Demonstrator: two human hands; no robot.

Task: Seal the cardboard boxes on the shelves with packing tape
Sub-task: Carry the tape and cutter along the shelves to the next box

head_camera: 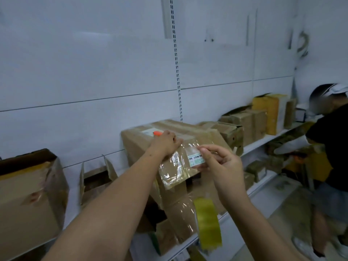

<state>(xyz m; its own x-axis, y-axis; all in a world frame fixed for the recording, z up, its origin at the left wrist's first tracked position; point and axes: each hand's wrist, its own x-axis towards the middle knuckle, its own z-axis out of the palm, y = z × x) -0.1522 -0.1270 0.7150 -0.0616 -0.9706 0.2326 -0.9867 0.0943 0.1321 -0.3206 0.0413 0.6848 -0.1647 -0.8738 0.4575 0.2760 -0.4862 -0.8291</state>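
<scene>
Left hand presses flat on the top edge of a brown cardboard box on the white metal shelf, an orange object under its fingers. Right hand pinches a labelled strip of glossy, crinkled clear tape. A yellowish tape roll hangs from the right wrist. A second person bends nearby.

boxes: many, uncountable | hands: 2 | tape roll: 1

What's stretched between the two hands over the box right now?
In the head view, a clear tape strip spans from the left hand to the right hand across the cardboard box.
</scene>
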